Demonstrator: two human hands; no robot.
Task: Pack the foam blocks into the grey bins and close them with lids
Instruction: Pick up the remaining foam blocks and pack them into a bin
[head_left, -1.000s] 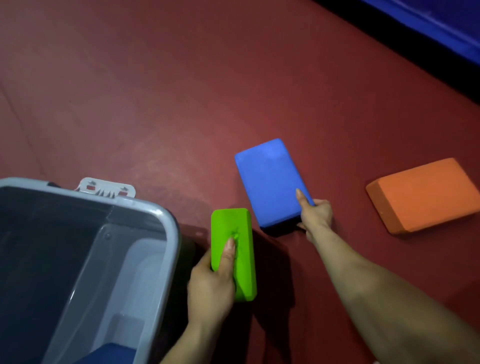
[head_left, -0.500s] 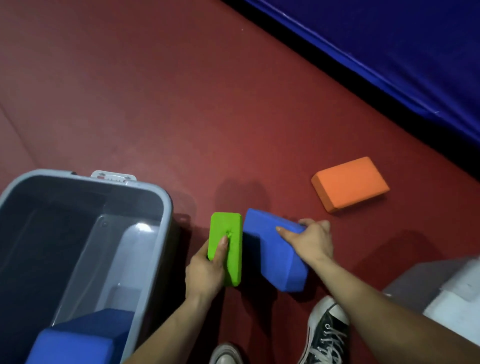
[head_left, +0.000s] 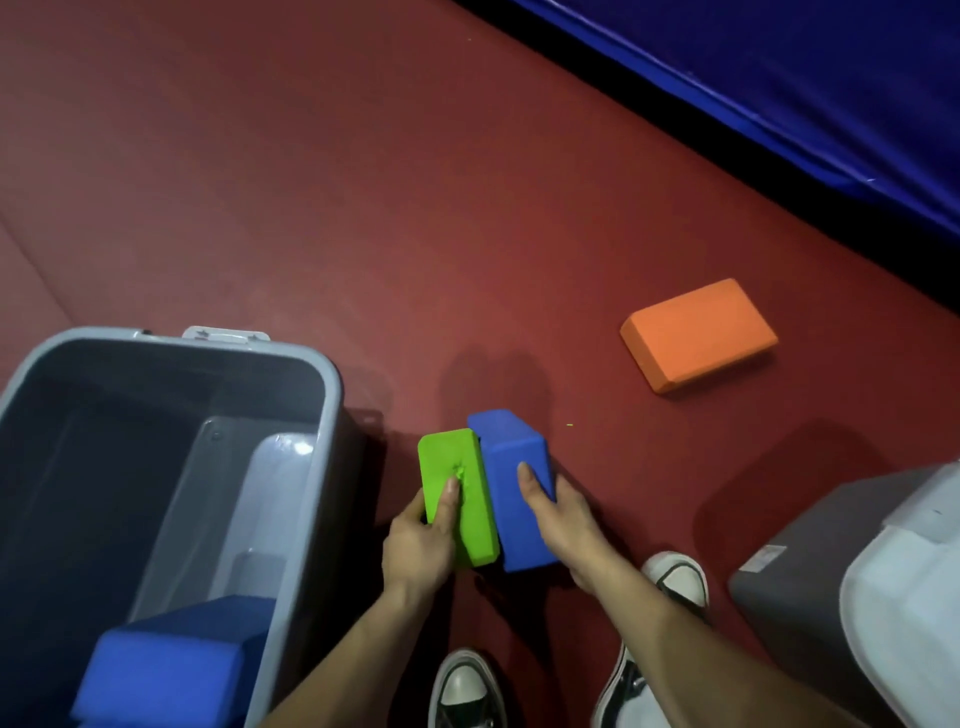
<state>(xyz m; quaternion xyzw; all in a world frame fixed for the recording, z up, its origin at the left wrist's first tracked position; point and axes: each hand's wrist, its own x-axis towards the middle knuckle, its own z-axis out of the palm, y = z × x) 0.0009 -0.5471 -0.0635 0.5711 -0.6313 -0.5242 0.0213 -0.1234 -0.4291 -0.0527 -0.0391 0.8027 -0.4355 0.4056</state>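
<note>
Grips green block (head_left: 457, 493) in left hand (head_left: 421, 540), fingers (head_left: 415, 512) curled round it, blue block (head_left: 519, 493) in right hand (head_left: 563, 519) likewise, both pressed side to side just right of bin (head_left: 332, 395); risks dropping one or clipping the rim on the lift if squeeze eases or foam flexes.

Open red floor (head_left: 363, 208) stretches ahead, only the orange block (head_left: 698, 335) lying on it to the right. The grey bin (head_left: 332, 395) walls the left; its far half is open, a blue block (head_left: 161, 670) fills the near corner.
</note>
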